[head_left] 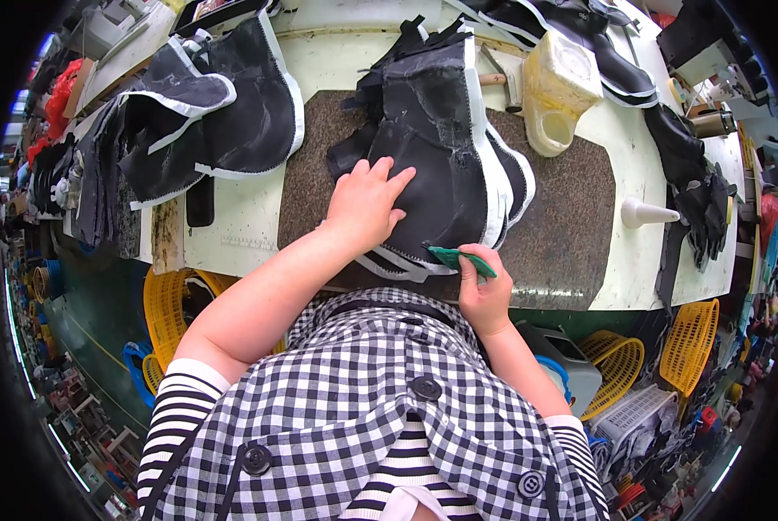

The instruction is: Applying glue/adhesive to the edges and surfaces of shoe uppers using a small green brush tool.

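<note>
Black boot-upper pieces (432, 187) with white-taped edges lie on a brown speckled board (571, 234) in front of me. My left hand (364, 201) rests on the top piece, its fingers spread and flat, holding nothing. At the near edge, my right hand (486, 291) pinches a flat green tool (460, 260) between thumb and fingers. The tool's narrow dark end points left and meets the lower border of the piece. I cannot make out what kind of tool it is. Grey-white strips (397, 266) show just beyond that border.
More white-edged black uppers (250, 104) lie at the left by a dark phone-like slab (200, 201). A yellowed plastic pot (562, 87) and a hammer (512, 87) stand near the board's far right. A white cone (645, 213) lies farther right. Yellow baskets (691, 347) sit below the table.
</note>
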`<control>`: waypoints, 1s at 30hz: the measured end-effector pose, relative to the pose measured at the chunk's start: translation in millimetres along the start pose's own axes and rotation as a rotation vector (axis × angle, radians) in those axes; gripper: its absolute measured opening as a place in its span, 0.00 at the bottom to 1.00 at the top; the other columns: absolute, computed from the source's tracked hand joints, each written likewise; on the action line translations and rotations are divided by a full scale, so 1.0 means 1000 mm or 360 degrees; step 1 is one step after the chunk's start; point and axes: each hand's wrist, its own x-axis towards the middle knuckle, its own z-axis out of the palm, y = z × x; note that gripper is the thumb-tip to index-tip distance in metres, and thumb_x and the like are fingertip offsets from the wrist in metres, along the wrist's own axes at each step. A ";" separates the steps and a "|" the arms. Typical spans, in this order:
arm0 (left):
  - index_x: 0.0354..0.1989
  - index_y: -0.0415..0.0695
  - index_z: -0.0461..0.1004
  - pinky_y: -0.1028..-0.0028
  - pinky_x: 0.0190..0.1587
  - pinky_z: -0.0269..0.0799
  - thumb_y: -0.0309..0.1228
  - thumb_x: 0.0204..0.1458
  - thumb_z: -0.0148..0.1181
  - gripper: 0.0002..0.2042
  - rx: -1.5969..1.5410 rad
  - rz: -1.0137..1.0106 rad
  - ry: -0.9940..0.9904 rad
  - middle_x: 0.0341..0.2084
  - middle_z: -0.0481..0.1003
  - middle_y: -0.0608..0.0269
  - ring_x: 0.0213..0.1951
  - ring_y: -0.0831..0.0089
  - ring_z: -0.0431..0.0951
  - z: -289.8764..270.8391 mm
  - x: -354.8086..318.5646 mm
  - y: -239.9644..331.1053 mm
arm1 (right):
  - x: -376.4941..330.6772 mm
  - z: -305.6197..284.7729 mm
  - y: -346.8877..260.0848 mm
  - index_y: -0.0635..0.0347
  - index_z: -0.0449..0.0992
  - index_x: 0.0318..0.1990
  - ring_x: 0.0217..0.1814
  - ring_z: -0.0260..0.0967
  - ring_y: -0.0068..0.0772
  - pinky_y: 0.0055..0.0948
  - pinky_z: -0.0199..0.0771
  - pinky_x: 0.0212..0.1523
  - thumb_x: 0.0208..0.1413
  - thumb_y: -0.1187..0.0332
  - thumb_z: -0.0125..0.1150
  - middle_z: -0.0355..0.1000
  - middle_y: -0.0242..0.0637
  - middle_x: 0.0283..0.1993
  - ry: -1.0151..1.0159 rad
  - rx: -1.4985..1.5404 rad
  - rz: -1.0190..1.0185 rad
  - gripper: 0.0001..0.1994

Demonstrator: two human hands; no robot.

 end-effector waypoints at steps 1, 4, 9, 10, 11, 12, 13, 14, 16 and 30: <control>0.61 0.52 0.67 0.62 0.51 0.70 0.36 0.45 0.68 0.31 -0.0009 0.0009 0.0016 0.55 0.67 0.56 0.50 0.57 0.70 0.002 -0.001 -0.001 | -0.002 0.003 -0.006 0.62 0.76 0.41 0.41 0.76 0.40 0.30 0.74 0.45 0.54 0.80 0.59 0.77 0.43 0.39 0.0000 0.0101 0.0048 0.08; 0.63 0.53 0.65 0.60 0.54 0.68 0.36 0.46 0.67 0.32 -0.0078 -0.0002 -0.0105 0.58 0.65 0.54 0.54 0.56 0.67 -0.009 -0.004 -0.001 | 0.012 -0.003 0.002 0.60 0.77 0.41 0.40 0.77 0.39 0.30 0.75 0.42 0.54 0.82 0.59 0.78 0.41 0.39 -0.0094 0.0055 -0.0117 0.09; 0.67 0.55 0.60 0.58 0.63 0.59 0.31 0.49 0.63 0.34 -0.0418 0.0052 -0.0319 0.65 0.57 0.52 0.62 0.52 0.61 -0.017 -0.003 -0.024 | 0.032 0.004 -0.009 0.61 0.78 0.40 0.41 0.77 0.39 0.29 0.75 0.43 0.52 0.82 0.58 0.78 0.39 0.38 -0.0496 0.0214 -0.0029 0.09; 0.67 0.55 0.60 0.57 0.63 0.59 0.29 0.49 0.63 0.34 -0.0414 0.0056 -0.0290 0.65 0.57 0.53 0.62 0.52 0.61 -0.014 -0.004 -0.024 | 0.044 0.011 -0.015 0.60 0.78 0.40 0.42 0.76 0.38 0.30 0.75 0.44 0.52 0.82 0.58 0.78 0.38 0.39 -0.0631 0.0229 -0.0140 0.09; 0.67 0.55 0.60 0.57 0.63 0.59 0.29 0.49 0.63 0.34 -0.0414 0.0043 -0.0291 0.65 0.57 0.53 0.62 0.52 0.61 -0.013 -0.004 -0.023 | 0.055 0.020 -0.020 0.59 0.77 0.39 0.43 0.76 0.41 0.32 0.75 0.44 0.48 0.83 0.59 0.77 0.38 0.38 -0.0769 0.0243 -0.0192 0.11; 0.67 0.55 0.60 0.56 0.63 0.59 0.28 0.49 0.63 0.34 -0.0376 0.0045 -0.0293 0.65 0.57 0.53 0.62 0.52 0.61 -0.014 -0.004 -0.021 | 0.064 0.025 -0.015 0.59 0.77 0.39 0.43 0.75 0.42 0.34 0.75 0.44 0.46 0.84 0.59 0.77 0.38 0.38 -0.0893 0.0103 -0.0362 0.12; 0.67 0.55 0.61 0.56 0.63 0.59 0.28 0.48 0.63 0.34 -0.0339 0.0049 -0.0295 0.65 0.57 0.53 0.62 0.52 0.60 -0.014 -0.003 -0.020 | 0.069 0.026 -0.011 0.58 0.76 0.38 0.43 0.75 0.44 0.36 0.76 0.43 0.44 0.84 0.59 0.76 0.38 0.38 -0.1013 -0.0040 -0.0533 0.13; 0.67 0.55 0.61 0.57 0.63 0.60 0.28 0.48 0.63 0.34 -0.0320 0.0041 -0.0262 0.65 0.58 0.53 0.62 0.53 0.60 -0.012 -0.005 -0.020 | 0.072 0.022 -0.010 0.58 0.75 0.37 0.43 0.74 0.45 0.36 0.76 0.43 0.42 0.84 0.58 0.76 0.37 0.37 -0.1106 -0.0083 -0.0466 0.14; 0.67 0.55 0.61 0.57 0.63 0.59 0.27 0.48 0.63 0.34 -0.0322 0.0004 -0.0270 0.65 0.57 0.53 0.62 0.53 0.60 -0.009 -0.005 -0.021 | 0.075 0.012 -0.012 0.57 0.75 0.37 0.44 0.74 0.44 0.37 0.75 0.44 0.39 0.85 0.58 0.76 0.36 0.38 -0.1186 -0.0170 -0.0319 0.16; 0.66 0.53 0.62 0.58 0.59 0.63 0.26 0.49 0.62 0.33 -0.0289 -0.0012 -0.0195 0.64 0.60 0.56 0.60 0.56 0.63 -0.005 -0.007 -0.015 | 0.046 -0.021 0.025 0.65 0.72 0.48 0.45 0.75 0.34 0.29 0.75 0.47 0.62 0.82 0.51 0.75 0.43 0.46 0.0085 -0.0300 -0.0321 0.09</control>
